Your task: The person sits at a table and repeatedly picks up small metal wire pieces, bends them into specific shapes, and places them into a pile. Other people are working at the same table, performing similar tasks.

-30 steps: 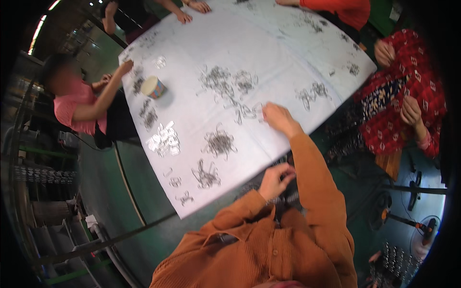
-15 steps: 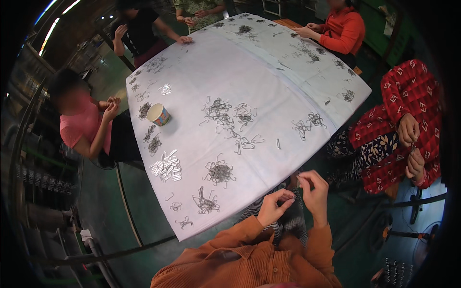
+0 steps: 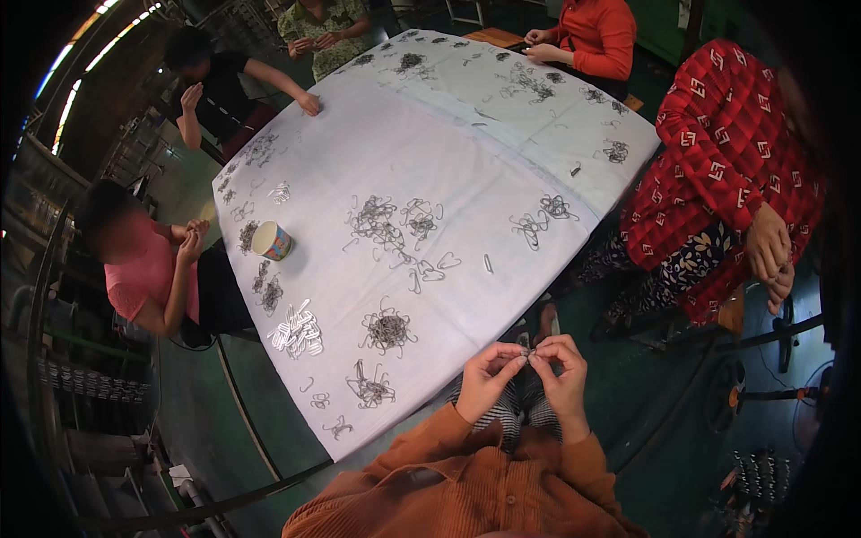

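Just off the table's near edge, my left hand and my right hand meet fingertip to fingertip. Thumbs and forefingers are pinched together around something small and dark, mostly hidden by the fingers. On the white-covered table, the closest heap of bent grey wire hooks lies ahead and to the left. A smaller tangle of wire pieces sits nearer the edge. Shiny silver clips form a pile further left. Loose wire hooks spread over the table's middle.
A paper cup stands on the left side. Co-workers sit around the table: one in pink at left, one in patterned red close on my right, others at the far edges. A fan stands at lower right.
My hands, apart before, have come together at the fingertips. My view has shifted, so the table sits further left in the picture. The person in patterned red has brought both hands together.
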{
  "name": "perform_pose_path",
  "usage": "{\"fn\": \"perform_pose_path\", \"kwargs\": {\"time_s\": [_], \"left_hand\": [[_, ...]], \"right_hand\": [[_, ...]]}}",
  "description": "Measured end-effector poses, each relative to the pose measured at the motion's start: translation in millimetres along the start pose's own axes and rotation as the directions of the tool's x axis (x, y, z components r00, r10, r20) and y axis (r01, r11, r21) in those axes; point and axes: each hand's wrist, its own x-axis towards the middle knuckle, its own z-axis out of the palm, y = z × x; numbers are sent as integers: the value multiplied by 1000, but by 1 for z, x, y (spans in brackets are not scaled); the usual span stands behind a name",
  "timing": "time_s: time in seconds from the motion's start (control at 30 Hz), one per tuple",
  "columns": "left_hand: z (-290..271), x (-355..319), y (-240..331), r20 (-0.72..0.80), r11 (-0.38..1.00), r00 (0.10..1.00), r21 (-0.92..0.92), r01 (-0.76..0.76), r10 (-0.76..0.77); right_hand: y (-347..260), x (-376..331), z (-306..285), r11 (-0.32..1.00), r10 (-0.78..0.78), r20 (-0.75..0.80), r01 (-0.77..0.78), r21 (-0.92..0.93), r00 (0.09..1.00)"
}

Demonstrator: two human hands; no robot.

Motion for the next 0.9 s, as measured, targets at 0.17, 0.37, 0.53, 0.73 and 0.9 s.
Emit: {"fn": "perform_pose_path", "kwargs": {"time_s": [0.17,0.37,0.53,0.73,0.9], "left_hand": [[1,-2,5,-33,976,996,205,-69,77],[7,-3,16,24,918,980,348,-193,197],[10,-2,26,79,845,964,467,-261,253],[-49,73,17,84,539,925,791,-288,371],[-53,160,-2,43,403,895,882,-242,443]], "right_hand": [[-3,-6,5,999,9,-26,-8,42,1000],[-1,-5,7,995,-35,-44,38,90,998],[-3,-2,10,991,-75,-54,81,107,996],[-3,-19,4,994,-75,-68,80,70,995],[-10,-13,3,996,-91,-99,92,-1,991]]}}
